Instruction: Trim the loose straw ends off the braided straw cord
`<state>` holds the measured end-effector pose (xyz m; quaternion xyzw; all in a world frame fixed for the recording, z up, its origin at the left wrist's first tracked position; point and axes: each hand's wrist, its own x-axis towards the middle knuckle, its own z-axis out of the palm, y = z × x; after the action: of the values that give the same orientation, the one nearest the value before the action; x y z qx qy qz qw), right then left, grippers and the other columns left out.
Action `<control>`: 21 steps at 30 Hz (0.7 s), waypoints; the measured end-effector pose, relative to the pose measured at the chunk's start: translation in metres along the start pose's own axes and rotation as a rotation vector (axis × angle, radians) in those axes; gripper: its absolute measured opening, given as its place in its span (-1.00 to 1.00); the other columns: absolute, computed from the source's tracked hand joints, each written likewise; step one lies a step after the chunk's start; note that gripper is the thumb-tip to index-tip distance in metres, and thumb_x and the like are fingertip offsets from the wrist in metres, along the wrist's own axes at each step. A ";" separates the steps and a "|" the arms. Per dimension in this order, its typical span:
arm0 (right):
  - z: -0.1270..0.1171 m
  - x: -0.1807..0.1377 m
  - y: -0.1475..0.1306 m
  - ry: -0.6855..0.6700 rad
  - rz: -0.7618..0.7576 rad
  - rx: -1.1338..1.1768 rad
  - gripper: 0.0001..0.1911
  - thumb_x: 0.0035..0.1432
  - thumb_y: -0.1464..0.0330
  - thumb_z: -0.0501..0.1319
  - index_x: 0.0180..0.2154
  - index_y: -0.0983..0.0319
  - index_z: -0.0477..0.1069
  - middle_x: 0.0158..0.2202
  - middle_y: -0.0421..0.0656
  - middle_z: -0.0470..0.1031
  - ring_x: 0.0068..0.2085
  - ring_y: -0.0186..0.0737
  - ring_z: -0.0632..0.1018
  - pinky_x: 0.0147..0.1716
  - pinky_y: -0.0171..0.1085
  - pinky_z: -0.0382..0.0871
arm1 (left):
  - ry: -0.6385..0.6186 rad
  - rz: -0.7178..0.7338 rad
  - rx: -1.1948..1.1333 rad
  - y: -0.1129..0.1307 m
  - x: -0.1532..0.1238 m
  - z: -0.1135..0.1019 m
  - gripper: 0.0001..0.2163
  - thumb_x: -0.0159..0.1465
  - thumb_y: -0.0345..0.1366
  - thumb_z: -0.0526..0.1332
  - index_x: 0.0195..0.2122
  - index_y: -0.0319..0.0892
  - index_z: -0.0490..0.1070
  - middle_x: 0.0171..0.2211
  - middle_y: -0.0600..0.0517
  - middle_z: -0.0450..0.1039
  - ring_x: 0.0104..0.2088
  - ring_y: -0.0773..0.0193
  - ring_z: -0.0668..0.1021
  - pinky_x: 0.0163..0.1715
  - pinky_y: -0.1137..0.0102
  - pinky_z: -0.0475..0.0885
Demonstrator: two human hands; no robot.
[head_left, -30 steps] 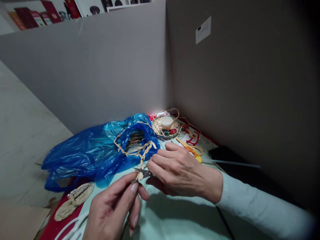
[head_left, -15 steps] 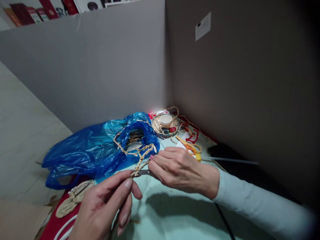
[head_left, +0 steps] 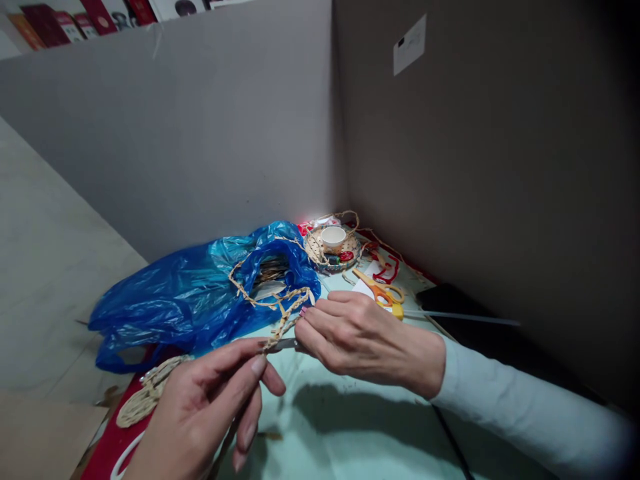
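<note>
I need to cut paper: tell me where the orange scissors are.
In the head view, the orange scissors lie right of centre, just beyond the right hand and to the lower right of the woven tray.

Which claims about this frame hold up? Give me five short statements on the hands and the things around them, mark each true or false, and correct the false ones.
1. The left hand pinches a braided strand. True.
2. Orange-handled scissors lie on the table, beyond the right hand. True.
3. The right hand is empty, with its fingers spread. False: it is closed, and a metal blade juts from it to the strand.
4. A small white bowl sits on the woven tray, right of the blue plastic bag. True.
5. The bag is tied shut. False: its mouth is open, with things showing inside.
</note>
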<state>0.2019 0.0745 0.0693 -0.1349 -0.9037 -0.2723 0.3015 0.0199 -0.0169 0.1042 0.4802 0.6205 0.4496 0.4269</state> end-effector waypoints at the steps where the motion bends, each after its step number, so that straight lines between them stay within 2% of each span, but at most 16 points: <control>1: 0.000 0.000 0.000 0.008 -0.003 -0.004 -0.76 0.26 0.58 0.07 -0.44 0.22 0.21 -0.52 -0.26 0.28 -0.51 -0.28 0.26 -0.49 -0.20 -0.10 | 0.014 0.006 -0.006 0.000 0.000 0.000 -0.75 0.06 -0.10 0.40 -0.49 -0.22 0.60 -0.75 0.09 0.40 -0.80 0.54 0.28 -0.80 0.67 0.20; 4: 0.000 -0.001 0.001 0.017 -0.014 -0.019 -0.74 0.23 0.62 0.07 -0.45 0.22 0.20 -0.53 -0.26 0.28 -0.51 -0.28 0.25 -0.49 -0.20 -0.11 | 0.034 0.027 -0.011 0.001 -0.002 -0.002 -0.77 0.07 -0.13 0.40 -0.45 -0.21 0.61 -0.68 0.09 0.47 -0.80 0.56 0.27 -0.81 0.68 0.19; 7: -0.001 0.000 0.000 0.011 -0.013 -0.024 -0.76 0.24 0.60 0.08 -0.44 0.22 0.21 -0.52 -0.26 0.27 -0.51 -0.28 0.24 -0.47 -0.19 -0.11 | 0.032 0.020 0.021 0.000 -0.003 -0.004 -0.77 0.11 -0.11 0.37 -0.44 -0.20 0.59 -0.78 0.16 0.35 -0.80 0.54 0.27 -0.80 0.68 0.19; 9: -0.001 0.000 -0.001 0.004 -0.007 -0.014 -0.79 0.28 0.50 0.10 -0.43 0.22 0.23 -0.51 -0.25 0.28 -0.50 -0.26 0.24 -0.46 -0.19 -0.10 | 0.026 0.019 0.041 0.000 -0.004 -0.005 -0.75 0.12 -0.09 0.36 -0.46 -0.20 0.57 -0.83 0.19 0.29 -0.80 0.54 0.28 -0.78 0.69 0.19; 13: -0.002 0.002 -0.002 -0.012 0.004 0.028 -0.76 0.32 0.31 0.12 -0.42 0.22 0.26 -0.48 -0.24 0.32 -0.47 -0.24 0.25 -0.44 -0.18 -0.06 | -0.018 0.018 0.065 0.002 -0.004 -0.006 -0.75 0.12 -0.09 0.35 -0.47 -0.20 0.57 -0.77 0.16 0.40 -0.79 0.54 0.30 -0.75 0.66 0.23; 17: -0.003 0.003 -0.002 0.000 -0.010 0.039 -0.80 0.29 0.41 0.13 -0.42 0.22 0.26 -0.48 -0.24 0.32 -0.48 -0.25 0.24 -0.43 -0.19 -0.05 | -0.125 -0.028 0.113 0.005 -0.002 -0.009 -0.73 0.14 -0.07 0.33 -0.47 -0.20 0.60 -0.80 0.16 0.35 -0.77 0.50 0.34 -0.70 0.62 0.28; 21: -0.002 0.001 -0.003 0.007 -0.007 0.046 -0.80 0.27 0.46 0.13 -0.44 0.22 0.24 -0.50 -0.25 0.31 -0.49 -0.25 0.24 -0.44 -0.19 -0.05 | -0.191 -0.074 0.130 0.006 0.000 -0.013 -0.74 0.18 -0.10 0.30 -0.39 -0.20 0.62 -0.80 0.14 0.40 -0.77 0.49 0.39 -0.63 0.59 0.31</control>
<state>0.2008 0.0708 0.0697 -0.1234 -0.9092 -0.2529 0.3069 0.0082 -0.0179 0.1132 0.5241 0.6222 0.3447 0.4684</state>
